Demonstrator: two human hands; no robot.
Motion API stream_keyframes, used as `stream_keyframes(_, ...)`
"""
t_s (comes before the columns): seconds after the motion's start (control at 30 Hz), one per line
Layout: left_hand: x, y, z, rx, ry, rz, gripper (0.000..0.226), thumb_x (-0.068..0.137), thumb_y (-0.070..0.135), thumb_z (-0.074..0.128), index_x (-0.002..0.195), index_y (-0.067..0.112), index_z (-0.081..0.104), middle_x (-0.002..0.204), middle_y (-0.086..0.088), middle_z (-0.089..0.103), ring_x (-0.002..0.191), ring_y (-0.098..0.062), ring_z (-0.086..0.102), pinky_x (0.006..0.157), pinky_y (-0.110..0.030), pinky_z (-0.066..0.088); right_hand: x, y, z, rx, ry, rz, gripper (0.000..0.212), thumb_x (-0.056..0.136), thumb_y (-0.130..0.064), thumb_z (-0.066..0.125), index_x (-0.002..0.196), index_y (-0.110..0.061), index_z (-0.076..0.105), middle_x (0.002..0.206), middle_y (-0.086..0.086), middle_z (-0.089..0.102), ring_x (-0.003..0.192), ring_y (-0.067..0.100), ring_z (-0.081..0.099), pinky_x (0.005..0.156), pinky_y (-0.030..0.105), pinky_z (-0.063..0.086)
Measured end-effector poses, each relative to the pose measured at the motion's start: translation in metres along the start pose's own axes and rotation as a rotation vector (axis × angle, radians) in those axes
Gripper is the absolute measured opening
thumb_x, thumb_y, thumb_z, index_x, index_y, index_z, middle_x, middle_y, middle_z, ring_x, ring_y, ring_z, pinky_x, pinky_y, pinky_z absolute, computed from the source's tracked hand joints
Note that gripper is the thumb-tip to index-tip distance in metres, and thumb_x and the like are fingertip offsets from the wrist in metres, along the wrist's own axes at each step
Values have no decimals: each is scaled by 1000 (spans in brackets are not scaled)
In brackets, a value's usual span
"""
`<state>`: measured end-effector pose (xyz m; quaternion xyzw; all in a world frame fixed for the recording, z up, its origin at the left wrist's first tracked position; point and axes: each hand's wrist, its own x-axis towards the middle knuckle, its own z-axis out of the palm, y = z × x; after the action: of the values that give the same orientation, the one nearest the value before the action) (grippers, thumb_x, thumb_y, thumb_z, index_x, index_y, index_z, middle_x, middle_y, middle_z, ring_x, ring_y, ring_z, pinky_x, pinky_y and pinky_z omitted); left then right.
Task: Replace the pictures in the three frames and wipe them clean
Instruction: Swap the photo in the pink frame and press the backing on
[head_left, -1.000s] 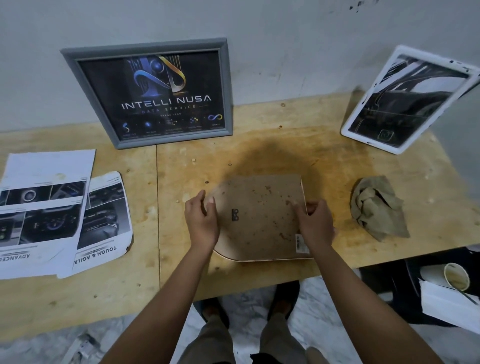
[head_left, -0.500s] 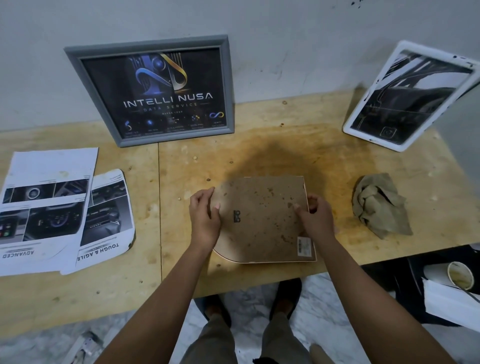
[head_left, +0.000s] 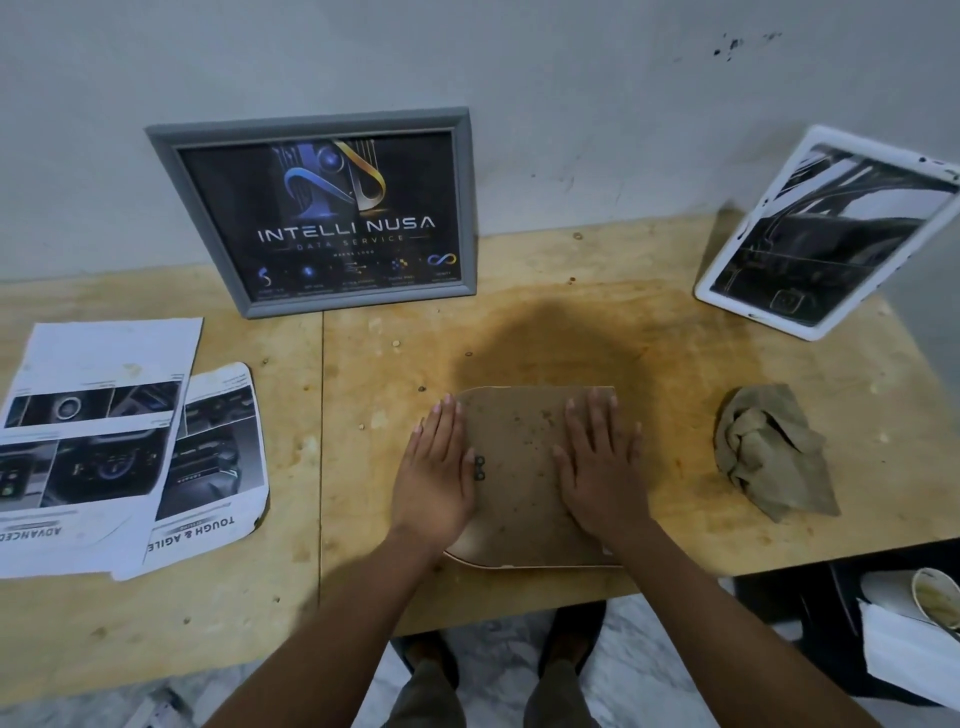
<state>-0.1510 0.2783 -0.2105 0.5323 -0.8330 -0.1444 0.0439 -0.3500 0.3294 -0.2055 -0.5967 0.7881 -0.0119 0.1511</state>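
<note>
A brown, spotted frame back (head_left: 519, 467) lies face down near the table's front edge. My left hand (head_left: 436, 478) lies flat on its left side and my right hand (head_left: 597, 467) flat on its right side, fingers spread and pointing away from me. A grey frame (head_left: 332, 208) with a dark "Intelli Nusa" picture leans on the wall behind. A white frame (head_left: 826, 234) with a dark picture leans at the far right. Two printed pictures (head_left: 104, 441) lie overlapping at the left. A crumpled beige cloth (head_left: 769, 452) sits right of my hands.
The wooden table (head_left: 363, 364) ends just below the frame back; my feet show on the marble floor under it. A dark bin with a paper cup (head_left: 935, 597) and white paper stands at the lower right, beside the table.
Both hands left the edges of the frame back and now press flat on top of it. The board lies squarer on the table.
</note>
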Motion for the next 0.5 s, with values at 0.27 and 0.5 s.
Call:
stream_keyframes(0.27,2,-2,2,65,48,22,55,95,28,23,143,1,28,150,-12,31,140,-22,25,113,-32,14,6,-13,-7,-57,36,25,63,93,-45,18,140,-9,39,150,20,29,142,32,18,113,43,-11)
stream_keyframes(0.5,5,-2,-3,8,79,32,52,95,28,26,139,3,40,146,-11,40,136,-22,36,111,-31,25,17,-19,-26,-21,-27,-16,50,98,-37,28,136,-6,40,149,24,26,142,37,14,117,45,2)
